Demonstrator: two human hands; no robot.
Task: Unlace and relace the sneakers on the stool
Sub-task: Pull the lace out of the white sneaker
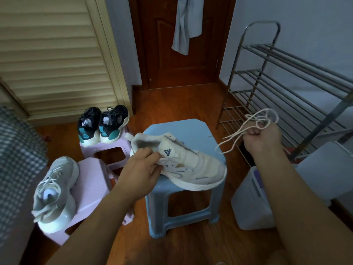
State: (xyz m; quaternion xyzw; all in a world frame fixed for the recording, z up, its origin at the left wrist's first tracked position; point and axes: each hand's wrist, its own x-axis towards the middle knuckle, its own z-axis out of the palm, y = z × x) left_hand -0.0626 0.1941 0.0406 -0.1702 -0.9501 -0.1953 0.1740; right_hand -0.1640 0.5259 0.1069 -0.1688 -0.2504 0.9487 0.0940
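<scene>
Grey laced sneaker [54, 192] lay on a pink stool [91, 190] at far left, a black pair [103, 127] on another behind it. Left hand [142, 167] gripped the laceless white sneaker [191, 165] by its collar over the blue stool [183, 199]. Right hand [262, 139], fingers curled, clutched the bunched white lace [254, 121], beside a steel shoe rack [286, 83].
</scene>
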